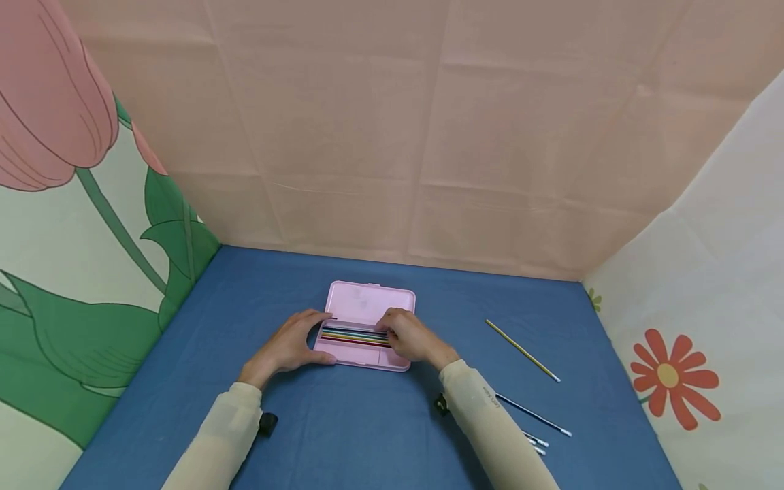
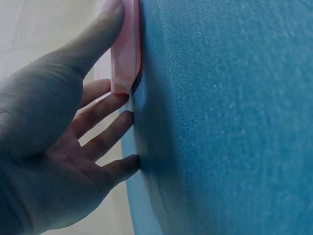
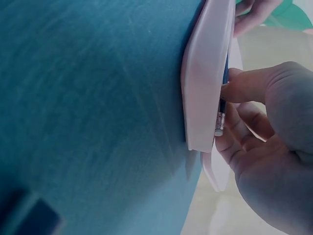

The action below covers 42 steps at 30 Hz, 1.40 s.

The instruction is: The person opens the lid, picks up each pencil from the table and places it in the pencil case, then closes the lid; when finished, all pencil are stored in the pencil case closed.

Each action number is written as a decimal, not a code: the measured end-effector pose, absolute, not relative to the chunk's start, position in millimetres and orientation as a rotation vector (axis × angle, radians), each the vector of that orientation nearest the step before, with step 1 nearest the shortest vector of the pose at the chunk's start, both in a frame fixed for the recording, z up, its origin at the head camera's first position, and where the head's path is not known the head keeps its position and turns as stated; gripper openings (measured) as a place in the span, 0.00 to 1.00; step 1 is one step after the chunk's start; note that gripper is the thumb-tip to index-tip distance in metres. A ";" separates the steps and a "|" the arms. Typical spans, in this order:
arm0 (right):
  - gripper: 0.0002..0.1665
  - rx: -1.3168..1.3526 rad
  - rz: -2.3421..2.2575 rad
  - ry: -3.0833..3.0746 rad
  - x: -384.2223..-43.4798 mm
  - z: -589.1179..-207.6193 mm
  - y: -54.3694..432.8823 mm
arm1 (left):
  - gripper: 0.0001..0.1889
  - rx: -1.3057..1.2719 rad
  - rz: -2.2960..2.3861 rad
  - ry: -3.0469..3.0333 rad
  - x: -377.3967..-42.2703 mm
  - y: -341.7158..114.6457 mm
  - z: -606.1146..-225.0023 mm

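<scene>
A pink pencil case (image 1: pixel 352 355) lies open on the blue cloth, its lid (image 1: pixel 367 299) tipped back. Several coloured pencils (image 1: pixel 352 335) lie side by side in the tray. At the case's left end, my left hand (image 1: pixel 290 344) holds it, thumb at the near edge and fingers toward the far side. My right hand (image 1: pixel 413 335) is over the right end of the tray. In the right wrist view its thumb and fingers pinch the end of a pencil (image 3: pixel 220 125) by the rim. The right hand hides the pencils' right ends in the head view.
A yellow pencil (image 1: pixel 523 350) lies on the blue cloth (image 1: pixel 343 435) to the right. Nearer are a dark pencil (image 1: pixel 533 414) and more pencil ends (image 1: pixel 537 441), partly hidden by the right sleeve. Fabric walls (image 1: pixel 392 136) stand behind and at both sides.
</scene>
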State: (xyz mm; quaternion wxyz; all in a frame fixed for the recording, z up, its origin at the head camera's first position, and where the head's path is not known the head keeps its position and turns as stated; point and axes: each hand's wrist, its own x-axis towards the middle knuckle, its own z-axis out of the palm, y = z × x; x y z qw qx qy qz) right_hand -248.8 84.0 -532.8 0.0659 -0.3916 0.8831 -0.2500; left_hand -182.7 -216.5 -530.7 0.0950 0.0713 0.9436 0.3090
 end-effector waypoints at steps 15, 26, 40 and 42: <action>0.16 -1.191 -0.854 2.659 -244.3 -526.1 92.1 | 0.51 0.248 0.926 2.810 -182.8 -218.0 -530.9; 0.14 -1.152 -0.906 2.732 -234.9 -516.3 136.8 | 0.52 0.243 0.912 2.811 -183.0 -218.7 -530.2; 0.20 -0.893 -0.914 2.898 -215.0 -521.3 230.9 | 0.52 0.233 0.934 2.798 -181.0 -217.2 -528.2; 0.20 -0.853 -0.924 2.903 -212.3 -522.5 243.1 | 0.51 0.237 0.935 2.799 -180.6 -217.1 -528.2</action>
